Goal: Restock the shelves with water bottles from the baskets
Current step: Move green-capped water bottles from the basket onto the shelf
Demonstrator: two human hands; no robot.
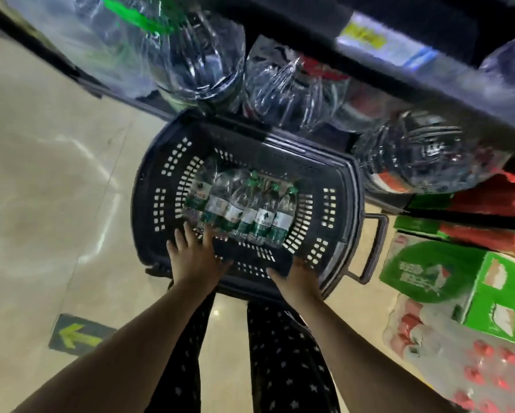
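Observation:
A dark slotted plastic basket (161, 180) stands on the floor in front of the shelf. Several small water bottles (241, 213) with green caps and white-green labels lie side by side in its bottom. My left hand (193, 257) reaches over the basket's near rim with fingers spread, the fingertips close to the nearest bottles. My right hand (298, 278) grips the near rim of the basket, its fingers curled over the edge and partly hidden.
Large clear water jugs (196, 55) fill the low shelf behind the basket. Green cartons (471, 287) and shrink-wrapped packs of red-capped bottles (459, 362) are stacked at right. A basket handle (375, 248) sticks out to the right. Beige tiled floor with a yellow arrow sticker (77, 335) lies left.

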